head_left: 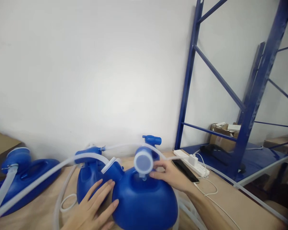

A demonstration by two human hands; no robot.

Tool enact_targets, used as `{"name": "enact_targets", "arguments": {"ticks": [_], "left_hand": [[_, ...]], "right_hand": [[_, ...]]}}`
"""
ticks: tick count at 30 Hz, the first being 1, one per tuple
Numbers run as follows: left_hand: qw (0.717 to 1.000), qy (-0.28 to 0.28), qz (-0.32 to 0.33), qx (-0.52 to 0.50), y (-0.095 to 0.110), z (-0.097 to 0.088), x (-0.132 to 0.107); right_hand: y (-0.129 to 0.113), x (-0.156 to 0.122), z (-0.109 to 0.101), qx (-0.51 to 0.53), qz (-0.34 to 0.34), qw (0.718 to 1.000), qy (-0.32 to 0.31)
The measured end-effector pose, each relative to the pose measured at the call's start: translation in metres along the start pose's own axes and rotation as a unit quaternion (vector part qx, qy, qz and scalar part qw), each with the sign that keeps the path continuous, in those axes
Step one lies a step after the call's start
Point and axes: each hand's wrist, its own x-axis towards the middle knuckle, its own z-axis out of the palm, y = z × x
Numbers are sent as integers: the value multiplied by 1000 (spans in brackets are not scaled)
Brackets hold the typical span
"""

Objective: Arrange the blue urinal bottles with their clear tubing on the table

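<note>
We are resting our open left hand flat on the round blue plastic jug; our right hand is pinching its pale round cap on top.

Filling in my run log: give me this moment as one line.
left hand: flat on blue jug | right hand: fingertips at white cap | hose across table

Wooden table: blue containers, clear tubing, white power strip, black phone
</note>
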Motion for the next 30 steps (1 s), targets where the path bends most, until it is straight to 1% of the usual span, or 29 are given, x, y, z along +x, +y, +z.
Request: {"name": "enact_targets", "arguments": {"ticks": [2, 3, 4, 5, 7, 10, 13, 16, 18, 21, 23, 26, 28, 30], "left_hand": [[998, -12, 52, 33, -9, -5, -8], [996, -18, 68, 50, -13, -6, -10], [995, -25, 67, 66, -18, -5, -11], [995, -35, 54, 80, -23, -3, -12], [994, -56, 5, 96, -32, 7, -13], [989, -96, -65, 89, -45, 30, -22], [982, -142, -91, 84, -53, 51, -36], [978, -159, -109, 85, -53, 62, -44], [973, -173, -130, 84, -51, 62, -42], [958, -205, -175, 101, -49, 57, -37], [948, -212, -199, 126, -53, 52, -37], [940, -213, -213, 158, -68, 44, -48], [942, -213, -214, 150, -79, 39, -59], [944, -200, -229, 131, -86, 36, -70]], "right_hand": [[-10, -2, -12, 68, -5, 997, -20], [-13, -4, -16, 112, -4, 993, -23], [-15, -5, -19, 158, -4, 987, -16], [-16, -6, -22, 202, -5, 979, -3], [-18, -9, -27, 270, -13, 962, 39], [-28, -16, -32, 319, -13, 939, 127], [-42, -23, -37, 338, -14, 917, 211], [-51, -27, -40, 353, -57, 893, 272], [-52, -27, -43, 359, -80, 877, 309], [-52, -25, -45, 364, -80, 846, 381], [-52, -23, -46, 365, -81, 827, 420], [-54, -20, -46, 354, -104, 816, 445], [-54, -20, -45, 343, -112, 817, 450], [-54, -19, -43, 347, -109, 813, 454]]}}
